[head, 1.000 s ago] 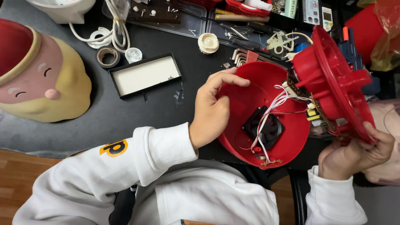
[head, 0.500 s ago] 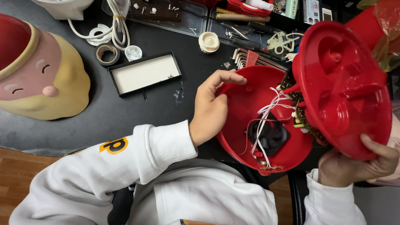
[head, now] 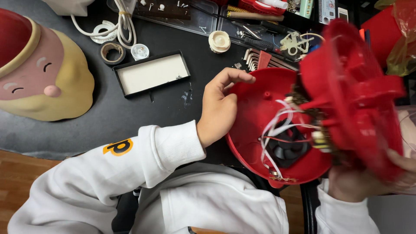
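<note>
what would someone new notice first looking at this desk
The opened red shell at centre right, its white wires and black fan exposed, steadied by the left hand. The right hand tilts a blurred red inner part up from it. At far left lies a large cartoon face figure, with a shallow black tray between.

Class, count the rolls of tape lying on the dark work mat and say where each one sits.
2: a white tape roll lies beside the white coiled cable, and a brownish tape roll lies just below it, left of the shallow black tray. Others may be hidden.
</note>
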